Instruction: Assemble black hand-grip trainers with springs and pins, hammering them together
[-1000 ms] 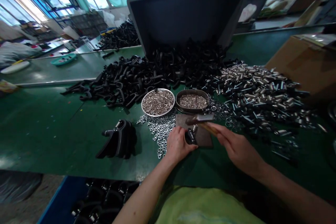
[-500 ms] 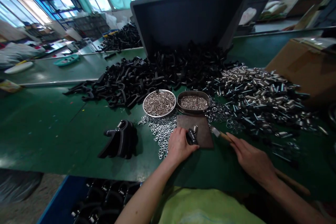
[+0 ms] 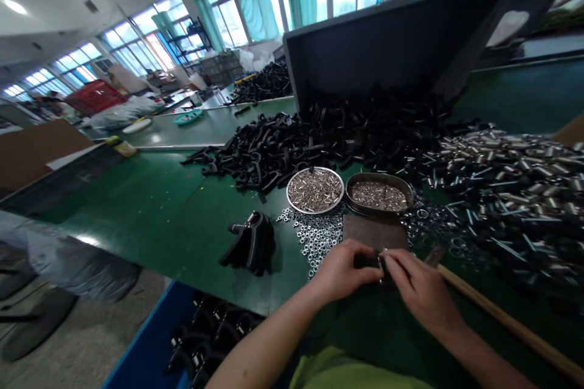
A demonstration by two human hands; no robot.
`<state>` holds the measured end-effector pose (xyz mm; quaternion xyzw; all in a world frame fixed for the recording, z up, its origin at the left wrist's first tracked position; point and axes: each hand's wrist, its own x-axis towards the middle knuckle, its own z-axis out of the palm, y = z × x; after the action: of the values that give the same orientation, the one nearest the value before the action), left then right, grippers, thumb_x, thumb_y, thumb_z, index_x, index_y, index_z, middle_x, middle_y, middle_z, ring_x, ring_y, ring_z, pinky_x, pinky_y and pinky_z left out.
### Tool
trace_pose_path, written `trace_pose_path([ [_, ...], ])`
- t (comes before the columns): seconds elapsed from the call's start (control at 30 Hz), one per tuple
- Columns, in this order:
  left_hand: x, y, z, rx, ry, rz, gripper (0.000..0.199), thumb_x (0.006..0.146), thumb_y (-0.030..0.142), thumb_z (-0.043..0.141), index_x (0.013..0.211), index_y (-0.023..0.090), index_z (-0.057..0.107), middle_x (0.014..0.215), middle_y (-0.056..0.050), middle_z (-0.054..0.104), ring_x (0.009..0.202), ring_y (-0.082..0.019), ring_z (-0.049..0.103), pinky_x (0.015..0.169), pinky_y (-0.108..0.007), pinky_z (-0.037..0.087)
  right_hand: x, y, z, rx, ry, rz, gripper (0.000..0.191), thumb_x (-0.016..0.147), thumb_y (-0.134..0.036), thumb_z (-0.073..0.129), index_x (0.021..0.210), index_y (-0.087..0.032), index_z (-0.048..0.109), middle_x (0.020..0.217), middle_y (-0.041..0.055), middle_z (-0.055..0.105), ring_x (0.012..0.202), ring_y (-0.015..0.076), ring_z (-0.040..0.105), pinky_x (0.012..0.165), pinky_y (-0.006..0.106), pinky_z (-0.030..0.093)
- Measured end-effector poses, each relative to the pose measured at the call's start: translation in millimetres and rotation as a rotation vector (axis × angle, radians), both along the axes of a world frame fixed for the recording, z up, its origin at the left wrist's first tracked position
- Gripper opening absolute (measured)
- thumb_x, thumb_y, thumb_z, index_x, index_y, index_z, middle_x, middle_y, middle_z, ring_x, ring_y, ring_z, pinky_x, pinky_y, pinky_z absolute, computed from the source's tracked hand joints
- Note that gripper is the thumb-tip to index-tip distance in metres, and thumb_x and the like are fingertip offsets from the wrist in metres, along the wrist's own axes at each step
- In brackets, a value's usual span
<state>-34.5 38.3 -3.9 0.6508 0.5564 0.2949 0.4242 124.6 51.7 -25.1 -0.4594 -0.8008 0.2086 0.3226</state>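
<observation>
My left hand (image 3: 344, 272) is closed, thumb and fingers round a small black part with a metal piece (image 3: 381, 262). Fingertips of my right hand (image 3: 422, 289) pinch at the same part from the right; what exactly they grip is mostly hidden. Both hands are over the near edge of a flat brown plate (image 3: 371, 231). A hammer with a wooden handle (image 3: 497, 313) lies to the right, partly behind my right hand. Left of my hands, loose nuts (image 3: 317, 243) are spread about, and assembled black clamp-like pieces (image 3: 253, 246) stand together.
A round dish (image 3: 316, 190) of small pins and an oval tin (image 3: 379, 194) of tiny metal pieces stand behind the plate. Black parts (image 3: 269, 152) heap up before a tipped grey bin (image 3: 392, 36). Springs and bolts (image 3: 515, 188) pile at right. A blue crate (image 3: 146, 328) sits below left.
My right hand has let go of the hammer and come to the part in my left hand. The hammer now lies on the table. The view has swung left.
</observation>
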Motion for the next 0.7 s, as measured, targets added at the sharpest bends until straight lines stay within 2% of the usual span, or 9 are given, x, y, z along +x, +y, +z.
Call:
trace_pose_path([
  [0.07,-7,4,-4.3,0.005,0.071,-0.077,0.022,0.075,0.026,0.063,0.096,0.019,0.067,0.094,-0.003,0.066,0.088,-0.019,0.060,0.080,-0.030,0.047,-6,8,-6.6,-0.040,-0.046,0.043,0.025,0.092,-0.024,0.034,0.093,-0.022,0.059,0.087,0.0040,0.070,0.078,0.0177,0.067,0.070,0.029,0.052],
  [0.1,-9,6,-8.0,0.014,0.103,-0.069,0.021,0.075,0.022,0.061,0.095,0.019,0.068,0.094,-0.003,0.067,0.088,-0.019,0.060,0.081,-0.030,0.047,-6,11,-10.7,-0.037,-0.068,0.050,0.026,0.091,-0.022,0.034,0.096,-0.022,0.059,0.089,0.0043,0.070,0.080,0.0176,0.067,0.071,0.030,0.052],
  [0.2,-18,13,-19.3,0.023,0.162,0.063,0.024,0.075,0.016,0.059,0.098,0.019,0.067,0.098,-0.005,0.068,0.092,-0.019,0.061,0.084,-0.032,0.047,2,9,-19.6,0.081,-0.110,0.022,0.025,0.092,-0.022,0.035,0.099,-0.020,0.059,0.092,0.0069,0.069,0.084,0.0187,0.066,0.076,0.032,0.051],
  [0.27,-33,26,-22.0,0.049,0.172,0.184,0.024,0.077,0.016,0.058,0.099,0.019,0.066,0.098,-0.005,0.068,0.089,-0.019,0.062,0.082,-0.032,0.048,11,0,-21.1,0.151,-0.157,0.019,0.023,0.093,-0.025,0.037,0.098,-0.019,0.059,0.090,0.0075,0.068,0.084,0.0189,0.065,0.076,0.032,0.051],
  [0.37,-69,64,-16.6,0.197,0.271,0.438,0.020,0.079,0.017,0.058,0.097,0.018,0.066,0.099,-0.005,0.068,0.090,-0.018,0.062,0.083,-0.031,0.048,19,-20,-22.8,0.216,-0.309,0.016,0.026,0.091,-0.039,0.044,0.101,-0.019,0.058,0.090,0.0084,0.067,0.080,0.0215,0.066,0.067,0.033,0.052],
  [0.4,-82,81,-13.5,0.219,0.339,0.571,0.019,0.080,0.019,0.058,0.098,0.018,0.066,0.101,-0.005,0.068,0.092,-0.018,0.062,0.084,-0.030,0.048,19,-26,-24.7,0.233,-0.365,0.010,0.031,0.089,-0.043,0.046,0.104,-0.019,0.058,0.090,0.0088,0.067,0.078,0.0226,0.066,0.063,0.033,0.052],
  [0.47,-108,114,-7.8,0.212,0.408,0.699,0.026,0.084,0.022,0.052,0.107,0.015,0.062,0.111,-0.010,0.064,0.103,-0.021,0.058,0.091,-0.033,0.044,16,-34,-30.9,0.260,-0.437,0.003,0.035,0.088,-0.044,0.046,0.109,-0.018,0.057,0.089,0.0092,0.068,0.073,0.0233,0.067,0.057,0.033,0.052],
  [0.57,-138,159,-5.9,0.135,0.488,0.783,0.033,0.086,0.024,0.050,0.116,0.012,0.057,0.119,-0.014,0.059,0.115,-0.024,0.052,0.099,-0.036,0.039,12,-37,-40.4,0.245,-0.433,0.041,0.029,0.091,-0.029,0.040,0.112,-0.018,0.056,0.087,0.0076,0.069,0.067,0.0201,0.068,0.054,0.030,0.053],
  [0.7,-164,199,-15.0,-0.064,0.567,0.771,0.031,0.086,0.027,0.054,0.114,0.013,0.057,0.114,-0.013,0.059,0.107,-0.024,0.056,0.091,-0.040,0.046,18,-27,-37.2,0.159,-0.362,0.053,0.030,0.089,-0.023,0.039,0.114,-0.021,0.056,0.096,0.0066,0.069,0.070,0.0187,0.069,0.057,0.029,0.055],
])
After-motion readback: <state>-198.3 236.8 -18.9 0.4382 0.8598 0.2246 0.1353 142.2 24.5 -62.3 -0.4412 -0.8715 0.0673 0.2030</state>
